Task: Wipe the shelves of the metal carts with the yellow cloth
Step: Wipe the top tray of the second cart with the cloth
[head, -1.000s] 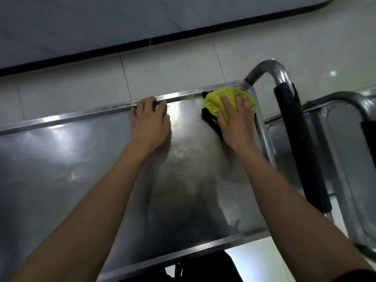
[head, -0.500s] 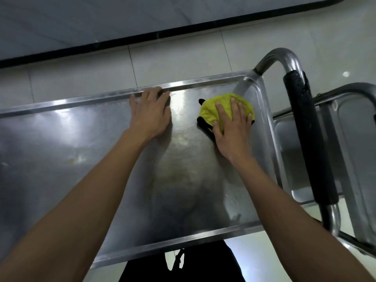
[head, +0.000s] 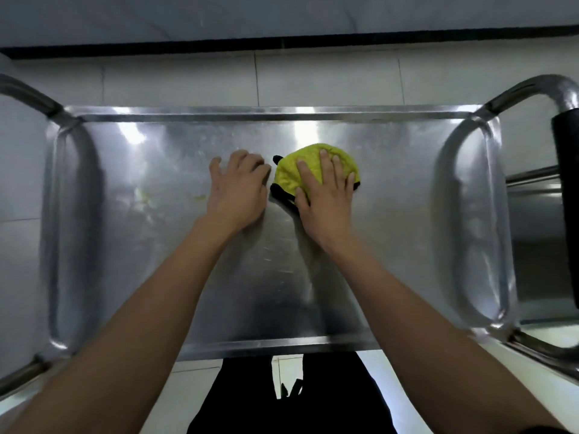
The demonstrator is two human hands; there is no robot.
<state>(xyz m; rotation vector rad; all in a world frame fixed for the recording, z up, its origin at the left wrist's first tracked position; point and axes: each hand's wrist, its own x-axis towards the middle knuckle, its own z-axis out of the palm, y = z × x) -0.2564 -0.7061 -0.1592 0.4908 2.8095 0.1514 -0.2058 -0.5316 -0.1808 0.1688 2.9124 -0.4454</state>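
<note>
My right hand point(head: 326, 198) lies flat on the cloth point(head: 308, 172), fingers straight and a little spread, pressing it down onto the shelf point(head: 391, 214); nothing is curled round it. My left hand point(head: 236, 189) rests on the bare metal just beside it, palm down, fingers loosely bent with the tips on the steel, holding nothing. The cloth sits bunched under my right palm and fingers, near the middle of the shelf and a bit toward the far rim, its yellow top showing ahead of my fingertips and a black edge poking out on the side facing my left hand. The two hands are close but I see a narrow strip of steel between them. A faint yellowish smear point(head: 199, 197) lies left of my left hand. I can read no writing or brand anywhere.
</note>
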